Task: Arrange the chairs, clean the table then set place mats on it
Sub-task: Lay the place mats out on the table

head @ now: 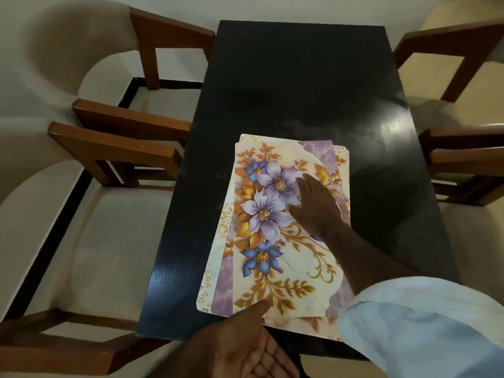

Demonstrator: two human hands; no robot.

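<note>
as a stack of place mats [275,241] lies fanned at the near end of the black table [300,77], a person's right hand [316,205] presses flat on the top sheet, its fingers [305,186] straight, close together and holding nothing. past those fingertips the tabletop runs dark and glossy. the left hand [245,347] hovers palm up at the near edge, fingers loosely curled and empty, with its thumb [259,306] resting on the stack's near margin. the mats look thin, light and bendy, with smooth faces likely to slip over one another. lifting one by the near edge under the thumb, while the flat palm pins the rest, seems the surest hold. wooden chairs [120,148] stand to the left of both hands.
</note>
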